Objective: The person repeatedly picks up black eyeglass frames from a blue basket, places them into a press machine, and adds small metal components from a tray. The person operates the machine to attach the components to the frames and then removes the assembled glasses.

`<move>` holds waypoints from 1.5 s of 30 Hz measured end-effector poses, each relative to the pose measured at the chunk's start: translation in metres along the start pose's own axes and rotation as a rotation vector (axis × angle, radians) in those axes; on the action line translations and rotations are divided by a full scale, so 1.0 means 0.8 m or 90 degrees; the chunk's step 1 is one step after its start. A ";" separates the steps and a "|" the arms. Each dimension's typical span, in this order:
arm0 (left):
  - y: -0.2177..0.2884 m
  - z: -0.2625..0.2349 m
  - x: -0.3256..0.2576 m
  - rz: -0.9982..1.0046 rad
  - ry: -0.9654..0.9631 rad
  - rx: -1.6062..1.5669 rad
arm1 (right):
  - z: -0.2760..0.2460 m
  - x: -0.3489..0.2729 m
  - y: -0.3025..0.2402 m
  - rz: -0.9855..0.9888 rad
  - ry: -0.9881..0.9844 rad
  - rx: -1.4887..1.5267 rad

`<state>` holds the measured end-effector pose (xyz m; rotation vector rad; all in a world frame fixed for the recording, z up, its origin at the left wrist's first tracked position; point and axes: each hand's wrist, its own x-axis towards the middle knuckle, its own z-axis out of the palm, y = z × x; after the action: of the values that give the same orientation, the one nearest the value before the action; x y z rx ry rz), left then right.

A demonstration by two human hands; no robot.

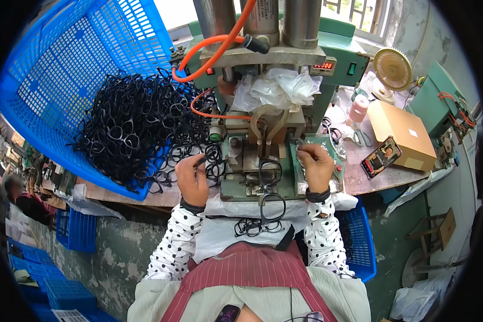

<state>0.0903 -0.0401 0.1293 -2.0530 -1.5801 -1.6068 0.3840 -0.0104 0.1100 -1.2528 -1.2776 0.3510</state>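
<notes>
The black spectacle frames (139, 129), heaped at centre-left and spilling from the tipped blue basket (53, 80), look light, thin and springy, likely to snag on one another; a rim or bridge seems the best place to grip. The left hand (192, 180) pinches one frame at the heap's edge, fingers closed. The right hand (315, 167), fingertips pressed together, rests on foil beside the green press (263, 161); what it pinches is unclear.
</notes>
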 end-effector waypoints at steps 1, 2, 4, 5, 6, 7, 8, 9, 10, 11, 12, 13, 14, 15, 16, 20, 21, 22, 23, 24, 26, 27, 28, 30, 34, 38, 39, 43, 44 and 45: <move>0.010 -0.002 0.004 0.057 0.007 -0.005 | 0.006 -0.002 -0.020 0.084 -0.039 0.134; 0.017 -0.002 0.007 0.091 0.017 -0.014 | 0.010 -0.003 -0.041 0.091 -0.064 0.143; 0.029 -0.002 0.013 0.141 0.025 -0.041 | 0.017 -0.007 -0.064 0.130 -0.130 0.152; 0.035 -0.002 0.017 0.158 0.023 -0.058 | 0.024 -0.009 -0.069 0.118 -0.130 0.148; 0.040 -0.001 0.020 0.174 0.021 -0.076 | 0.031 -0.012 -0.074 0.105 -0.131 0.144; 0.045 -0.002 0.022 0.181 0.023 -0.083 | 0.036 -0.012 -0.078 0.090 -0.135 0.143; 0.048 -0.002 0.023 0.187 0.025 -0.091 | 0.037 -0.008 -0.084 0.098 -0.184 0.088; 0.051 -0.004 0.025 0.193 0.027 -0.098 | 0.041 -0.006 -0.088 0.105 -0.177 0.114; 0.053 -0.006 0.026 0.210 0.024 -0.104 | 0.046 -0.005 -0.092 0.111 -0.168 0.138; 0.055 -0.006 0.028 0.212 0.024 -0.113 | 0.048 -0.004 -0.094 0.117 -0.158 0.163; 0.057 -0.007 0.029 0.215 0.025 -0.122 | 0.053 -0.004 -0.087 0.086 -0.157 0.148; 0.059 -0.008 0.030 0.216 0.025 -0.130 | 0.055 -0.005 -0.084 0.075 -0.153 0.170; 0.061 -0.008 0.034 0.202 0.030 -0.140 | 0.056 -0.006 -0.082 0.066 -0.150 0.192; 0.064 -0.008 0.041 0.188 0.034 -0.150 | 0.058 -0.007 -0.081 0.056 -0.147 0.215; 0.066 -0.009 0.047 0.173 0.038 -0.161 | 0.059 -0.009 -0.078 0.070 -0.148 0.227; 0.080 -0.006 0.073 0.054 0.003 -0.181 | 0.060 -0.012 -0.074 0.110 -0.145 0.251; 0.081 -0.004 0.084 0.026 -0.029 -0.156 | 0.060 -0.012 -0.073 0.116 -0.141 0.251; 0.076 -0.001 0.087 0.007 -0.039 -0.187 | 0.061 -0.013 -0.073 0.119 -0.142 0.252; 0.071 0.001 0.088 -0.011 -0.049 -0.219 | 0.061 -0.013 -0.072 0.122 -0.143 0.252; 0.074 0.004 0.087 -0.003 -0.021 -0.221 | 0.061 -0.013 -0.071 0.125 -0.144 0.253; 0.070 0.002 0.086 -0.001 -0.028 -0.227 | 0.055 -0.014 -0.077 0.158 -0.159 0.246; 0.069 0.001 0.085 0.000 -0.032 -0.230 | 0.053 -0.016 -0.079 0.175 -0.166 0.243; 0.069 0.001 0.085 0.005 -0.029 -0.233 | 0.051 -0.017 -0.081 0.172 -0.160 0.234; 0.069 0.002 0.086 0.014 -0.023 -0.237 | 0.049 -0.020 -0.083 0.167 -0.147 0.215; 0.070 0.006 0.086 0.020 -0.012 -0.240 | 0.057 -0.023 -0.070 0.065 -0.086 0.160; 0.064 0.003 0.082 0.007 -0.040 -0.225 | 0.061 -0.025 -0.062 -0.061 -0.033 0.027; 0.063 0.002 0.081 0.002 -0.057 -0.220 | 0.061 -0.025 -0.062 -0.086 -0.022 0.011; 0.067 0.008 0.082 0.010 -0.007 -0.252 | 0.058 -0.027 -0.072 -0.062 0.004 0.080; 0.066 0.009 0.082 0.011 -0.005 -0.251 | 0.058 -0.028 -0.074 -0.068 0.011 0.079; 0.066 0.009 0.082 0.011 -0.002 -0.250 | 0.058 -0.028 -0.074 -0.073 0.019 0.078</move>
<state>0.1287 -0.0174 0.2011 -2.2366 -1.3246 -2.0423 0.3129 -0.0267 0.1385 -1.0723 -1.2782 0.3222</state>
